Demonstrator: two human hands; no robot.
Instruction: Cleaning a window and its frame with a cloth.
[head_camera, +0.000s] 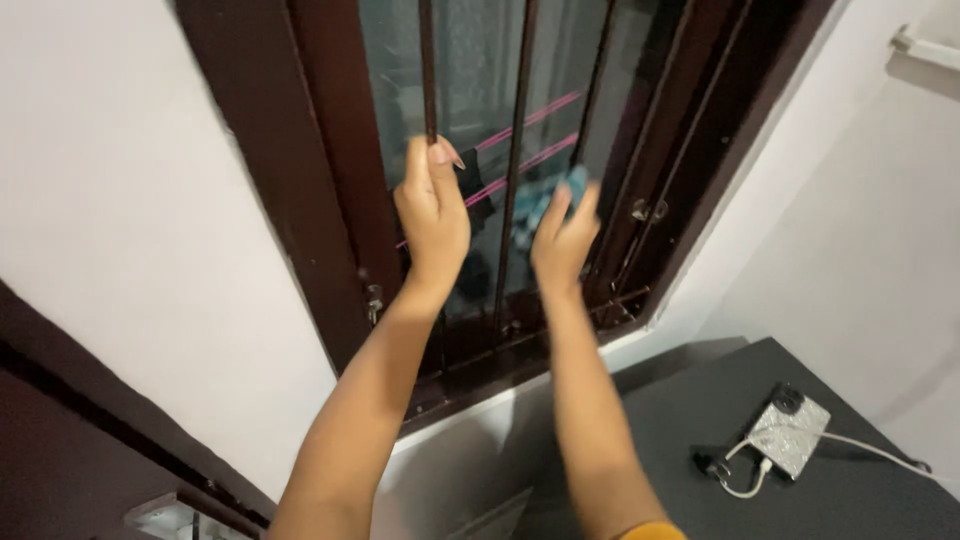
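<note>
Room: white plastered walls around a dark brown window frame (330, 190), seen from below at a tilt; a dark grey table (850, 500) stands in the corner at lower right.
Window: vertical dark metal bars (515, 150) run in front of the glass pane (470, 70); two pink lines (540, 135) cross behind the glass, on its far side.
Left hand: the left hand (432, 215) is closed around one bar, thumb up at the top of the grip, arm stretched up from below.
Right hand: the right hand (562, 240) reaches between the bars, fingers spread narrow and pressing a teal cloth (560, 195) flat toward the pane.
Cloth: it sits between the right fingers and the glass, near the middle of the window's lower half; the picture is blurred there, so I cannot tell how firmly it is gripped, only that the hand is on it.
Progress: the wiping looks to be under way in the middle gap between bars. The glass shows reflections and dim patches everywhere, so cleaned and uncleaned parts cannot be told apart; judging by the hand's place, the upper pane and the gaps to either side are probably still to be covered.
Table: a phone in a glittery silver case (788, 437) lies on it with a white cable (870, 450) plugged in, well apart from both hands.
</note>
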